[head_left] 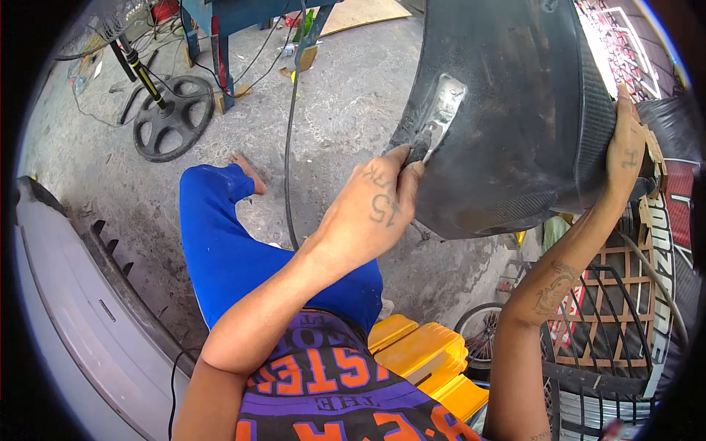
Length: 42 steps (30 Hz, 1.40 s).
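A large black moulded panel (pixel 507 103), curved and scuffed like a vehicle body part, fills the upper right. Near its left edge is a pale, shiny elongated patch (pixel 449 104); I cannot tell whether it is a recess or a fitted plate. My left hand (pixel 375 197) is closed in a pinch on a small dark piece (pixel 419 147) at the lower end of that patch. What the piece is, I cannot make out. Over on the right, my right hand (pixel 626 143) grips the panel's textured right edge, thumb and fingers partly hidden behind it.
Bright yellow plastic pieces (pixel 419 353) lie near my body, beside a bicycle wheel (pixel 479 327). A round-based stand (pixel 173 117) and a blue table (pixel 246 29) are at upper left. A dark cable (pixel 292 147) crosses the concrete floor. A silver car panel (pixel 88 316) borders the left.
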Available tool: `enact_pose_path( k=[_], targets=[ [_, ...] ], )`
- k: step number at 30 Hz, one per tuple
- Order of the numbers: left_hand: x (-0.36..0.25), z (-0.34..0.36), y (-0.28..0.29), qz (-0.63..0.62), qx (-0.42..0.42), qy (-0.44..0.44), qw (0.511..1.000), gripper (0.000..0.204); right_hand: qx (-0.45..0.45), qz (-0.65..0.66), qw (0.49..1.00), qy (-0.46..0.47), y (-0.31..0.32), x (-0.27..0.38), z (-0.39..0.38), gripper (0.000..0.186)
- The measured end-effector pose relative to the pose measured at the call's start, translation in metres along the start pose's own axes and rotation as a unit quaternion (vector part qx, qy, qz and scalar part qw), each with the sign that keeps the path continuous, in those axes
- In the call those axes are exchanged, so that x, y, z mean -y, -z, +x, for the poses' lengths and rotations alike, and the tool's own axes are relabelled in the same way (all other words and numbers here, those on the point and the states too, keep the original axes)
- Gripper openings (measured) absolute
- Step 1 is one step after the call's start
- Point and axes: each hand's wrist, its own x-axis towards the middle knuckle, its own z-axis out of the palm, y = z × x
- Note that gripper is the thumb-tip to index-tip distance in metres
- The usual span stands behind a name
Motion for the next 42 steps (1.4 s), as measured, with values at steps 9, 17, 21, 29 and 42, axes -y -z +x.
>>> enact_pose_path(
  k=[9, 17, 21, 29, 42],
  targets=[
    [-0.001, -0.002, -0.001, 0.004, -0.008, -0.003, 1.0, 0.034, 0.006, -0.022, 0.998, -0.053, -0.004, 0.008, -0.001, 0.044],
    [0.004, 0.0, -0.001, 0.005, -0.004, -0.01, 1.0, 0.034, 0.004, -0.091, 0.996, 0.017, -0.002, 0.001, 0.001, 0.045],
    [0.006, 0.001, -0.003, -0.004, -0.013, -0.017, 1.0, 0.03, -0.004, -0.142, 0.985, 0.101, 0.001, -0.017, -0.001, 0.048],
    [-0.002, 0.0, 0.001, -0.021, 0.008, 0.0, 1.0, 0.03, -0.037, -0.131, 0.983, 0.127, 0.0, -0.024, -0.003, 0.058],
    [-0.003, -0.003, -0.007, -0.029, -0.019, -0.024, 0.999, 0.034, -0.034, -0.101, 0.991, 0.082, 0.003, -0.023, -0.004, 0.045]
  ],
)
